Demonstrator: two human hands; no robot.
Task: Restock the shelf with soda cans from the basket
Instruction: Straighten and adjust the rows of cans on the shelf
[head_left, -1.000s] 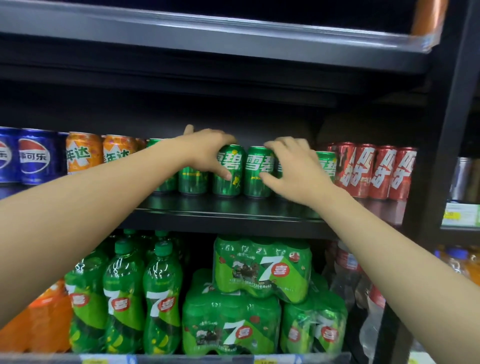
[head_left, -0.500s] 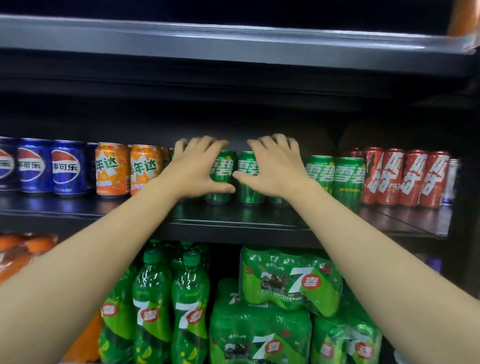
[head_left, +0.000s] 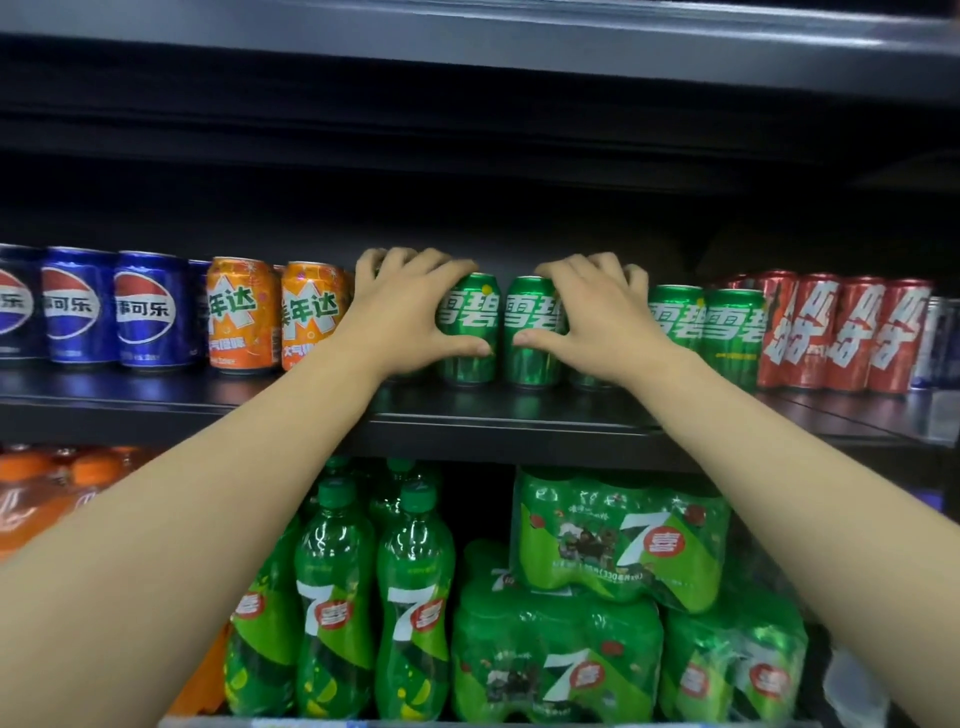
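Glossy green cans (head_left: 498, 332) stand clasped by left hand (head_left: 400, 317) and right hand (head_left: 597, 322) fingers.

Both arms reach straight out; the left hand (head_left: 410, 317) and right hand (head_left: 597, 322) curl side by side, thumbs nearly touching

Middle shelf (head_left: 493, 415): Pepsi cans (head_left: 150, 309) left, Mirinda cans (head_left: 241, 314) beside them, Sprite cans (head_left: 732, 332) centre, cola cans (head_left: 852, 332) right.
Below: 7-Up bottles (head_left: 413, 597) left of 7-Up packs (head_left: 618, 540).
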